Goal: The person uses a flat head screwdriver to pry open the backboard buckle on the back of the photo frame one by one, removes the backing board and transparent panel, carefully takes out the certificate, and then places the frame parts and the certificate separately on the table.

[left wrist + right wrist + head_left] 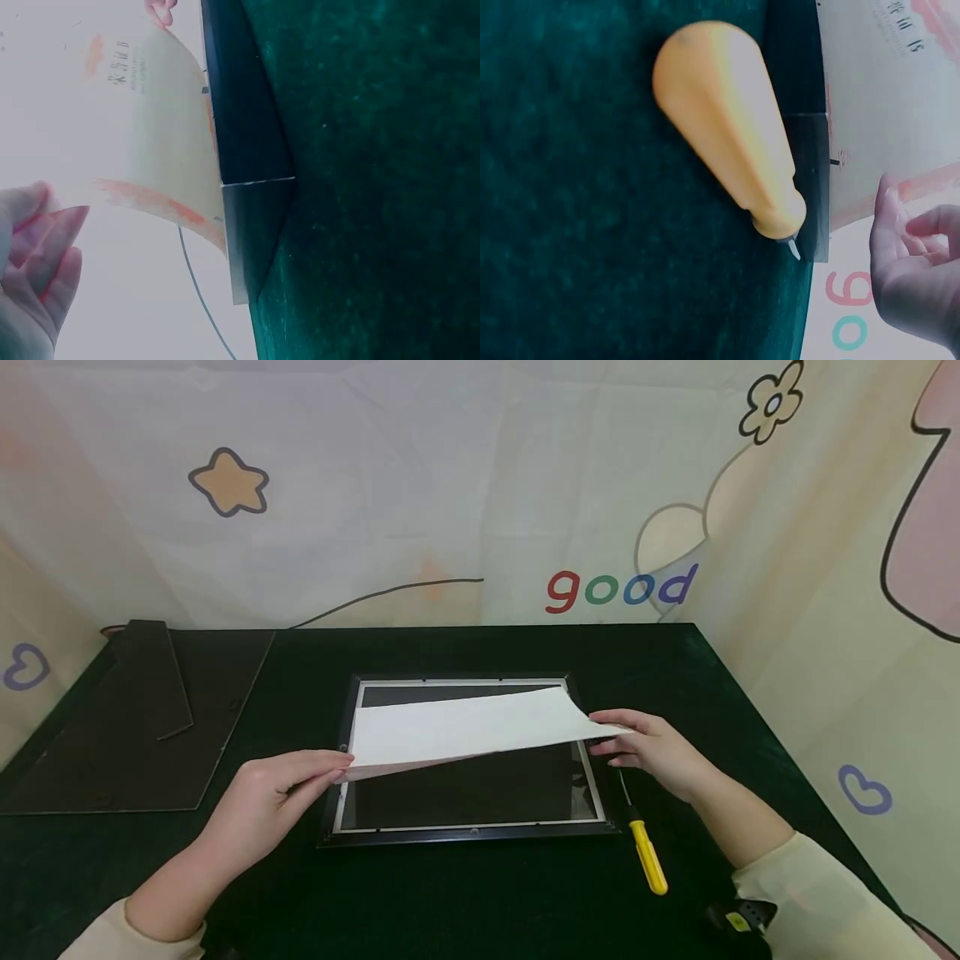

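A sheet of paper (465, 727) is held over a black picture frame (474, 835), its blank white side up in the head view. Chinese print and an orange-red border show on its underside (150, 135) in the left wrist view. My left hand (273, 793) pinches the sheet's left edge between thumb and fingers. At the opposite edge, my right hand (660, 756) pinches a corner, the sheet bending between the two. The frame lies back side up, with a light inner rim and a dark inside. A yellow-handled screwdriver (649, 860) lies by its right side.
A dark backing board (150, 752) with a stand leg (153, 677) lies at the left on the dark green tabletop (480, 902). A printed curtain (420, 493) hangs behind and at the sides. A small black object (738, 917) sits by the right sleeve.
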Demonstrator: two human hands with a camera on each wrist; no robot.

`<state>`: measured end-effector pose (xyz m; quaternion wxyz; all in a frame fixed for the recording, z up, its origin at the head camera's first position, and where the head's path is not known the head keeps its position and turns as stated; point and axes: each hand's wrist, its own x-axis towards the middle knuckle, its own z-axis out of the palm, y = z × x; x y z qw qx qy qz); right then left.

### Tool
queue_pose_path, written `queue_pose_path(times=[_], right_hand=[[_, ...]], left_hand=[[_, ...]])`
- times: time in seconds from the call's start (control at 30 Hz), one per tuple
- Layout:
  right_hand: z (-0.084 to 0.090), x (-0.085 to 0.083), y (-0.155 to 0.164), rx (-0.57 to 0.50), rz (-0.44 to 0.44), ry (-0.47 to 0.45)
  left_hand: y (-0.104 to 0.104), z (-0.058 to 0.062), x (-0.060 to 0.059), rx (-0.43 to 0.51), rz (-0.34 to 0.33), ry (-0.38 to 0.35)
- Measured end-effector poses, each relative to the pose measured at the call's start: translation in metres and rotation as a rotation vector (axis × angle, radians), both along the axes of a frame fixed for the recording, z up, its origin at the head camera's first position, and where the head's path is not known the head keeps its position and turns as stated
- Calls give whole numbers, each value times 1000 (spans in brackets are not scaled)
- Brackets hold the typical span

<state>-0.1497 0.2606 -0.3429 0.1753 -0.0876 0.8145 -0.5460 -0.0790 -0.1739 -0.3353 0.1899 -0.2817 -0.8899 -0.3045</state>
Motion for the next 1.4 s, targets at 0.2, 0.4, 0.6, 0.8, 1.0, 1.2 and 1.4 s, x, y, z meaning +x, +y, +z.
queue_pose_path(times=[0.2,0.4,0.6,0.8,1.0,1.2,1.4], right_hand=[[-2,0,-2,175,29,283],[-2,2,-6,239,5,479],[5,8,-9,167,-3,590],[24,22,-20,123,-53,837],[35,28,-24,83,-85,948],[26,20,-14,38,-142,958],[18,9,-1,58,-331,792]], left_hand=[[-5,4,-1,116,53,53],[-4,12,1,166,62,2],[-20,-11,-11,209,98,-51],[-46,-52,-33,305,147,-83],[-46,-44,-32,455,121,-134],[-11,19,1,471,75,-213],[-11,15,-2,394,39,-342]])
